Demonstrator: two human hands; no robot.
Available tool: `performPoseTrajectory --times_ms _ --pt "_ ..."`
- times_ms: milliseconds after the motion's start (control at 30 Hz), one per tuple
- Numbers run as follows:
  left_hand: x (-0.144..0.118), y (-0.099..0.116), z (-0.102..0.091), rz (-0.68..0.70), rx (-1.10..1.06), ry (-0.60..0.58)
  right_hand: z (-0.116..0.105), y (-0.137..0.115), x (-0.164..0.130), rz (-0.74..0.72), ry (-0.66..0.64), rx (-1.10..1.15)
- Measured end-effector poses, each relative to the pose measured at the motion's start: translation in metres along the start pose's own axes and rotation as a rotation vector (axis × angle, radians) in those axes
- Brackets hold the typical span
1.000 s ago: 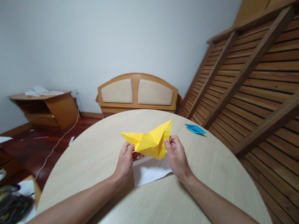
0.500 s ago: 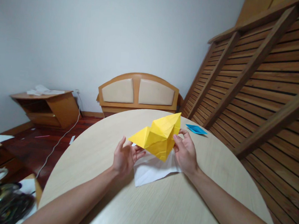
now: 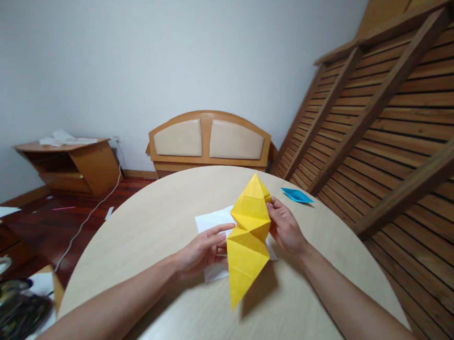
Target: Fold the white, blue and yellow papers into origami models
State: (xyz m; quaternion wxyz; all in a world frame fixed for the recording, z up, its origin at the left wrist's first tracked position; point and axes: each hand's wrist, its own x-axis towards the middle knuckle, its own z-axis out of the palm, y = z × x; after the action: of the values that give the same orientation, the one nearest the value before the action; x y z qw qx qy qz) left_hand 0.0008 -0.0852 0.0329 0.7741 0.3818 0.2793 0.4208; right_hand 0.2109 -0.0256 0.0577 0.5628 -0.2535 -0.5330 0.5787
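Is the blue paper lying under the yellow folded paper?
No, the blue paper lies apart on the table, beyond the right hand.

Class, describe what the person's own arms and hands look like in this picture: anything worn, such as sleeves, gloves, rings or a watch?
Both forearms are bare as far as the frame shows, with no sleeves in view. The left hand and the right hand wear no gloves. No watch, bracelet or ring shows on either wrist or on the visible fingers.

A round pale wooden table (image 3: 312, 281) bore a white sheet (image 3: 211, 222) and, farther off, a blue folded paper (image 3: 296, 196).
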Motion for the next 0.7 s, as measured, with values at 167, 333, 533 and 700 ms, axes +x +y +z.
performPoseTrajectory --times_ms 167,333,533,700 --pt "0.006 -0.013 0.005 0.018 0.009 0.048 0.003 -0.002 -0.004 0.014 -0.010 0.003" --pt "0.005 -0.012 0.009 0.102 0.020 0.050 0.007 -0.002 -0.008 0.028 -0.055 -0.028" --pt "-0.001 0.002 0.014 0.210 -0.003 0.013 0.008 0.002 -0.007 -0.014 0.011 0.010" --pt "-0.002 0.013 0.005 0.287 -0.064 0.184 0.005 0.005 0.000 -0.045 0.098 0.024"
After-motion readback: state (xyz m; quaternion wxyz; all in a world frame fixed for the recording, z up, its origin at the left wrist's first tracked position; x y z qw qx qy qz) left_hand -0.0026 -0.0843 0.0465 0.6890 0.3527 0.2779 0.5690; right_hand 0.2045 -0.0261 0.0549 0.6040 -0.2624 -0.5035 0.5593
